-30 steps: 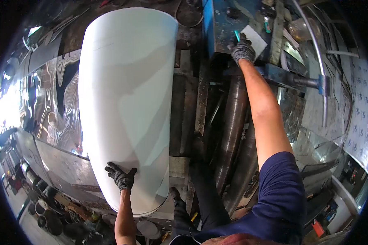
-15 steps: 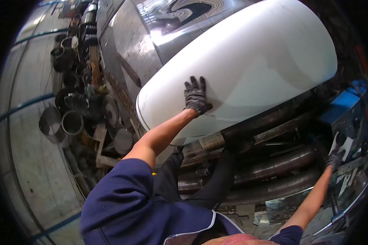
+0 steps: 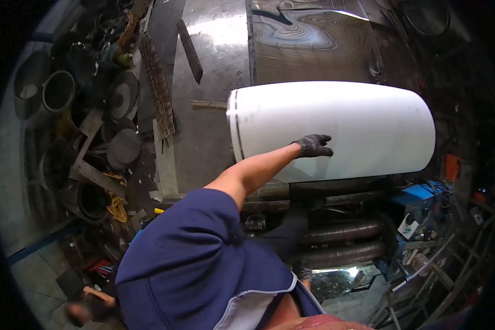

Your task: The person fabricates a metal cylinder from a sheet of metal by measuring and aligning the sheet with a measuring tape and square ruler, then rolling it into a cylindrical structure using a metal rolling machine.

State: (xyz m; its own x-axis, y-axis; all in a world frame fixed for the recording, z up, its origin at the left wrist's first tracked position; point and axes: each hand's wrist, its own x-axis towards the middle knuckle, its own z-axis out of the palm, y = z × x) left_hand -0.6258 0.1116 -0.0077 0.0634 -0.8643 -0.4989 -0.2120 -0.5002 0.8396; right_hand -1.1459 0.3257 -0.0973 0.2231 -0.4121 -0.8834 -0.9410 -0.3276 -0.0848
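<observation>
A large white sheet bent into a barrel-like roll [image 3: 368, 126] lies across the work surface, its narrow edge with a dark band at the left end. My left hand [image 3: 314, 146], in a dark grey knit glove, is at the near side of this roll with its fingers stretched out and apart. Close to my body, my right hand [image 3: 303, 270] shows only in part, also gloved, and its fingers are hidden. Below the roll run dark metal rollers [image 3: 341, 234]. A blue machine box [image 3: 415, 198] with a light panel stands to their right.
Behind the roll lies a shiny metal sheet [image 3: 313, 49]. Wooden strips [image 3: 190, 52] rest on the grey table surface [image 3: 214, 71]. Metal rings and scrap [image 3: 60, 91] crowd the left side. Another person [image 3: 96, 297] is at the lower left. Metal frames [image 3: 440, 269] stand at right.
The view has turned, so the roll now lies nearly level. My right hand has left the blue machine's panel and come back beside my body. My left hand stays at the roll, fingers now pointing right.
</observation>
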